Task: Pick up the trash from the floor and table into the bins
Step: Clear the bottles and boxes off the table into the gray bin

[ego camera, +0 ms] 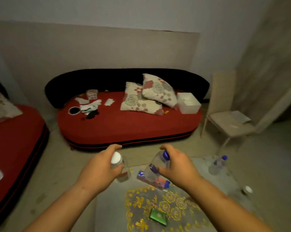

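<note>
Gripping a clear white-capped bottle (120,166) in left hand (98,171), right hand (176,168) clutching clear blue-capped bottle (156,164)

Counted: four clear plastic bottles (218,164), two red sofas (129,124), three floral cushions (159,90), one chair (228,121), one white box (188,102), two hands (99,166).

Bench in front, sofa behind it, chair to the right.

A packet (158,217) lay on the bench (111,206), a box (155,180) behind it and two bottles (218,164) at its right edge. On the sofa (129,124), papers (89,104) lay left, pillows (148,96) right of them, a tub (188,102) rightmost.
</note>
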A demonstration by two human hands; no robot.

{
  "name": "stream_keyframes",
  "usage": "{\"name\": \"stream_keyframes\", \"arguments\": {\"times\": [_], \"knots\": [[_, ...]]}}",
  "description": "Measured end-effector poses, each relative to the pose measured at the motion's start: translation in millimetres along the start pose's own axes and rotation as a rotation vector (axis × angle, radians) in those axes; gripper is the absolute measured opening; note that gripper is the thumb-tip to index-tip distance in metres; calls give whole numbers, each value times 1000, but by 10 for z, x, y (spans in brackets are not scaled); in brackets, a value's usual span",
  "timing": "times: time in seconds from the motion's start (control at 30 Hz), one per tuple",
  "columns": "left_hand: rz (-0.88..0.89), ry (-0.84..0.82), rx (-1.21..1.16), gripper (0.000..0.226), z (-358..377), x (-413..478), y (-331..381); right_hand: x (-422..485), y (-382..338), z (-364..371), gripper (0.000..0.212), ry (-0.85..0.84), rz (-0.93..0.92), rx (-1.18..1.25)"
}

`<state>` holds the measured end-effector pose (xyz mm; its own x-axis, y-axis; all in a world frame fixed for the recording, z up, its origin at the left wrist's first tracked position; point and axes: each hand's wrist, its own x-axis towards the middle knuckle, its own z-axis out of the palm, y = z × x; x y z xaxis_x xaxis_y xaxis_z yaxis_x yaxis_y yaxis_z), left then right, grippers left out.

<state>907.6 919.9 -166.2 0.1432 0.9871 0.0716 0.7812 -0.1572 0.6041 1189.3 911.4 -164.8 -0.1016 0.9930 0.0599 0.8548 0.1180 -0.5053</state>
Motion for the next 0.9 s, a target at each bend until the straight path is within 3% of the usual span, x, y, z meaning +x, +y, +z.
{"name": "stream_keyframes", "arguments": {"times": [0.27, 0.47, 0.7, 0.9], "knots": [[379, -247, 33, 62, 910, -392, 1743, -2022, 915, -1156, 70, 235, 347, -14], [626, -346, 44, 62, 1937, -1111, 3349, -3746, 1908, -1932, 68, 411, 574, -64], [724, -478, 47, 61, 3176, -2105, 4839, -5457, 3057, -2453, 65, 480, 727, -30], [721, -535, 56, 62, 3819, -2447, 5450, -6003, 3655, -2628, 63, 472, 800, 40]]}}
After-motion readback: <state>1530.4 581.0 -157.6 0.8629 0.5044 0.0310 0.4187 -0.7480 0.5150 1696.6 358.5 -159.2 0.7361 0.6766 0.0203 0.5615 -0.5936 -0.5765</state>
